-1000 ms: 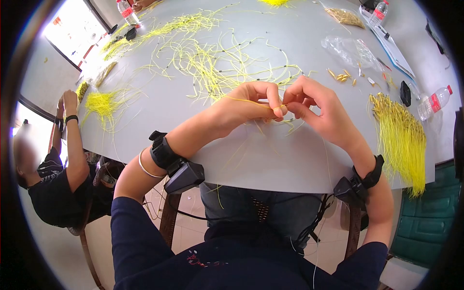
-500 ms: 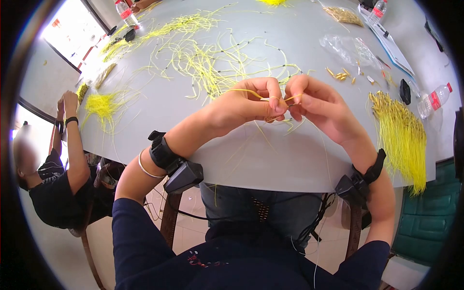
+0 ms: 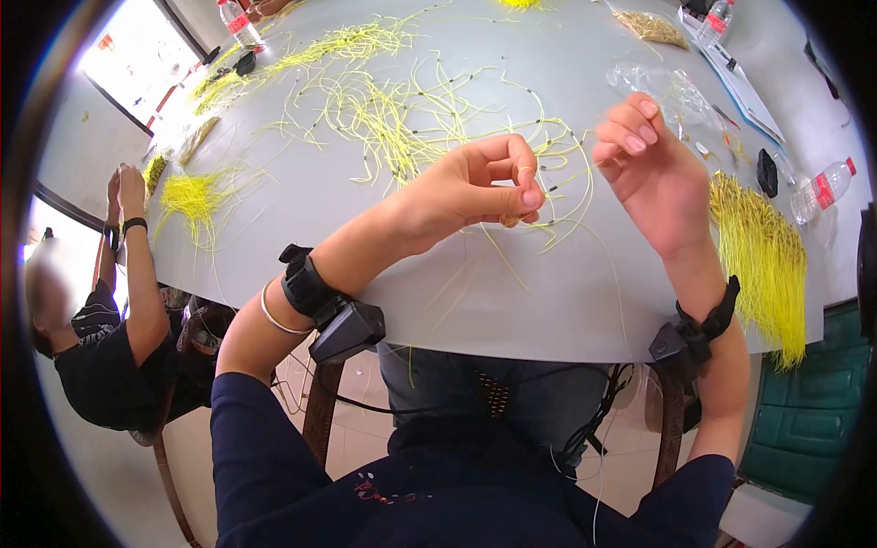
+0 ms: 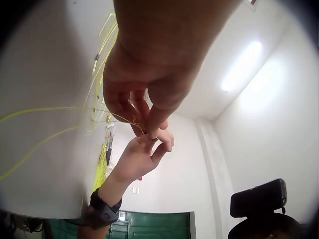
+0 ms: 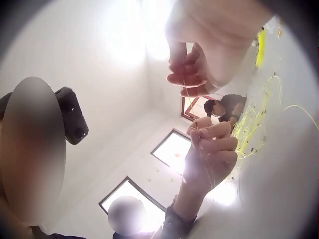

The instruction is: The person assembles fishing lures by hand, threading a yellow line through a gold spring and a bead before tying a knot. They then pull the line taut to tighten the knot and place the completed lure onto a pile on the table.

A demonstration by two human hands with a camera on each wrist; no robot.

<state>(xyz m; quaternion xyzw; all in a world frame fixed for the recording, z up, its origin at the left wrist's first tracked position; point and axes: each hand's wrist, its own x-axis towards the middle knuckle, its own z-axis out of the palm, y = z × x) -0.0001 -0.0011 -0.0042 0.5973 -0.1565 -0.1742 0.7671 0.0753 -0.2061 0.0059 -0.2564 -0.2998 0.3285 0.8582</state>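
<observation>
My left hand (image 3: 480,183) pinches a thin yellow string (image 4: 42,110) between thumb and fingers. In the left wrist view, a small loop of it shows at the fingertips and two tails trail off over the table. My right hand (image 3: 653,169) is raised to the right of the left one, with its fingers curled. In the right wrist view, a fine strand (image 5: 187,94) runs from the right hand's fingers down to the left hand's fingertips. Beyond the hands, a loose heap of yellow strings (image 3: 393,119) with small dark pieces on them lies on the grey table (image 3: 548,310).
A thick bundle of yellow strings with golden ends (image 3: 758,265) lies at the right edge. Near it are a water bottle (image 3: 822,192), a black object (image 3: 766,173) and a clear plastic bag (image 3: 681,96). Another person (image 3: 110,356) sits at the left.
My right hand has moved from beside the left fingertips up and to the right. The left hand stays nearly in place and still pinches the string.
</observation>
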